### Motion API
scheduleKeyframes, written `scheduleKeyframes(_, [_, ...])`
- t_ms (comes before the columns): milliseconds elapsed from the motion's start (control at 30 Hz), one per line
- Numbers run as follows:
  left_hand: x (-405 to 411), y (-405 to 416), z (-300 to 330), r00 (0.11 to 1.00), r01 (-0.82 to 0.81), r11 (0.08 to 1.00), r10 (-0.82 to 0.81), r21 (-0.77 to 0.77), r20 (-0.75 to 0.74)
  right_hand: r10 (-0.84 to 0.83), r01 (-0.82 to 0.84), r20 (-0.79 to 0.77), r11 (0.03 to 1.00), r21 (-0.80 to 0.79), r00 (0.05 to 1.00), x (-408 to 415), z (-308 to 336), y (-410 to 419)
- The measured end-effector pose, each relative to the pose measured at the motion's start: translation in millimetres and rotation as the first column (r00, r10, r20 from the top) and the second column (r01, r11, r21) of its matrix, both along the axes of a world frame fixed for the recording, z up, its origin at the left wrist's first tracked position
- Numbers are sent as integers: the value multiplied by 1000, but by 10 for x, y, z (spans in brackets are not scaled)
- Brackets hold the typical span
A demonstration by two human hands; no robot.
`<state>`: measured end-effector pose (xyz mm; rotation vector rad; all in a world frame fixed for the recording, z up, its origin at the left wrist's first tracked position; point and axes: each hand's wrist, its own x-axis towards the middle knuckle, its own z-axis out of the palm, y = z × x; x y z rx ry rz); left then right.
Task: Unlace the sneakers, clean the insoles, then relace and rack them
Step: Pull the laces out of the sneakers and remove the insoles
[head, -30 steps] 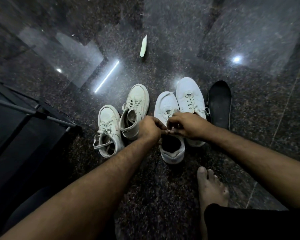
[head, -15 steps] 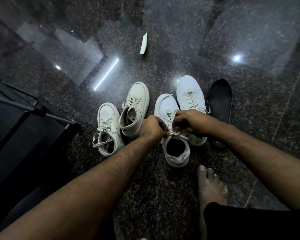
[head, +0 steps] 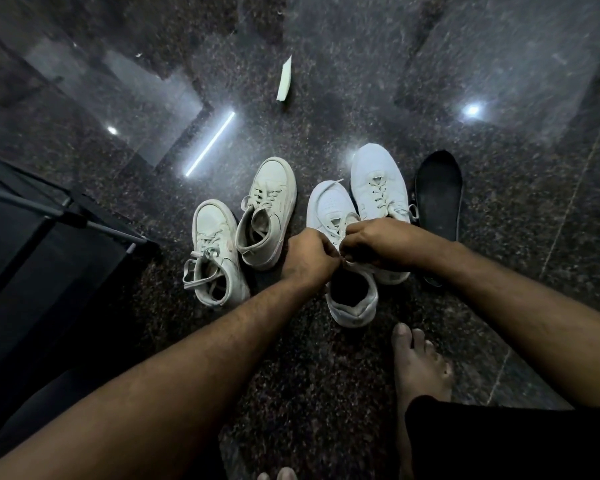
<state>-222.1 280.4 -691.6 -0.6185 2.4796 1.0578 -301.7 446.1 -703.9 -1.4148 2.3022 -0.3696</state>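
Both hands meet over the near white sneaker (head: 350, 299): the left hand (head: 307, 259) and the right hand (head: 378, 242) each have fingers curled in, pinching the lace (head: 343, 259) at the top eyelets, just above the shoe's dark opening. Their knuckles almost touch. The sneaker stands on the dark floor (head: 291, 375), toe pointing away, with a loose lace end lying across its toe. Its mate (head: 378, 185) stands touching it on the right, laced, and beside that lies a black insole (head: 439, 195) (flat, toe away). To the left stand two cream high-tops (head: 243, 230), laced, tongues slack. A bare foot (head: 420, 368) rests near the sneaker's heel. Farther off lies a small pale slip (head: 284, 79), and a black rack (head: 32, 244) stands at far left.
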Motion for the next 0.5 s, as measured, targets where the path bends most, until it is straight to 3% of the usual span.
scheduleKeyframes(300, [20, 75, -31, 1000, -21, 1000, 21, 21, 6, 4, -2, 84, 1000, -25, 996, 17, -112, 50])
scheduleKeyframes(500, [13, 103, -99, 1000, -4, 1000, 4, -29, 10, -29, 22, -59, 994, -106, 998, 129, -191, 62])
